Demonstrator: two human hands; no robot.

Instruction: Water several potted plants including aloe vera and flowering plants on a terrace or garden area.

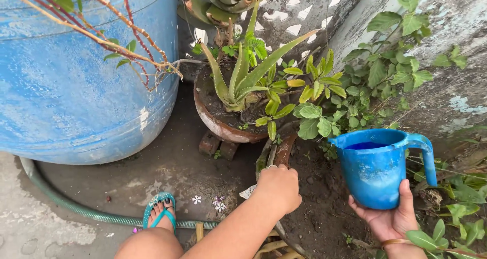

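From the head view, my right hand (390, 216) cups the blue jug (378, 167) from below, fingers wrapped around its base — upright, water still inside, so I judge no pouring done yet. My left hand (278, 187) is curled closed on the rim of the broken clay pot (276, 152), beside the aloe pot (215, 122).

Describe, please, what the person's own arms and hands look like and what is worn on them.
Both arms are bare, with no sleeves or gloves in view. The left hand shows no ring or band from this angle. The right hand has a thin gold-coloured bangle at the wrist. No markings are visible on either forearm.
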